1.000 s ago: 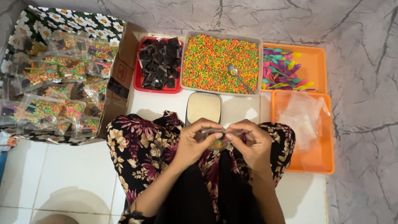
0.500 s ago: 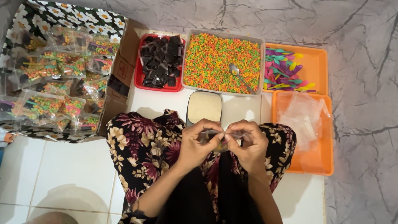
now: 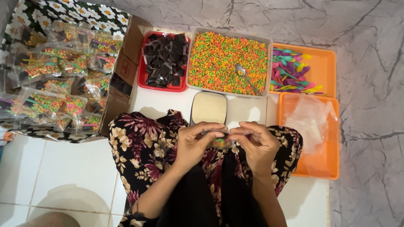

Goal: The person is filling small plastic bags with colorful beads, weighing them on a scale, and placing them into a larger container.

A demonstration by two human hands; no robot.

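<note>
Clear plastic, thin and crinkly, is what we pinch here: a small bag of candy beads [image 3: 219, 141] held over our lap, its top edge caught between the fingertips of the left hand [image 3: 194, 143] and the right hand [image 3: 257, 143], thumbs pressed against forefingers on either side of the mouth. We judge the bag light and limp, its film slippery and easy to tear, the loose beads inside apt to shift or spill, so the upper strip near the opening looks the safest place to grip. Just beyond our knuckles lies a cream-coloured flat device [image 3: 209, 108] on the white floor. Farther out stand a grey tub of orange, green and yellow beads [image 3: 219, 63] with a metal spoon [image 3: 246, 77] resting in it, a red tray of dark wrapped squares [image 3: 164, 61], an orange tray of coloured plastic spoons [image 3: 294, 71] and another orange tray with empty clear bags [image 3: 311, 122]. To our left, a cardboard box [image 3: 122, 71] brims with filled packets [image 3: 50, 84].
</note>
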